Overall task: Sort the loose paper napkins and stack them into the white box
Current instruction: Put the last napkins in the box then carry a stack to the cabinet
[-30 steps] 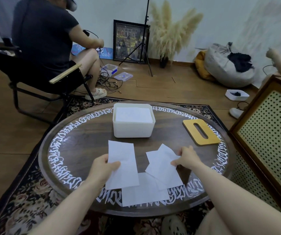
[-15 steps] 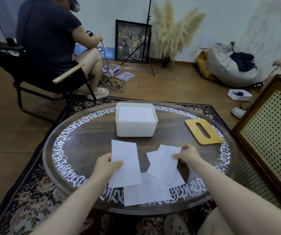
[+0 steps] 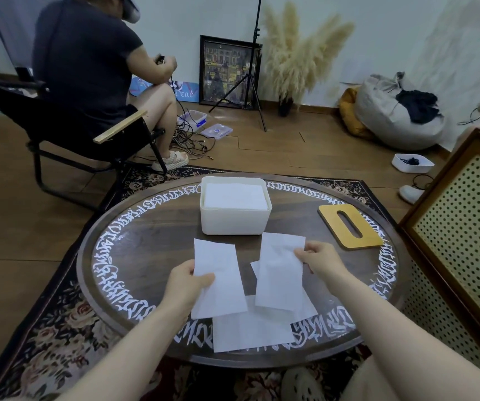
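nearest me two loose napkins (image 3: 252, 329) lie flat by the round table's rim (image 3: 88, 273). my left hand (image 3: 188, 285) pinches one napkin (image 3: 218, 280) by its left edge, and my right hand (image 3: 318, 259) pinches another napkin (image 3: 280, 270) by its right edge. they look thin, limp and feather-light, so i'd grip near the edges and keep them flat. beyond sits the white box (image 3: 234, 219), already holding a stack.

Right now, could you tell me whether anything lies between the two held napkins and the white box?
Nothing visible does. Only bare table separates the left napkin and right napkin from the open-topped white box.
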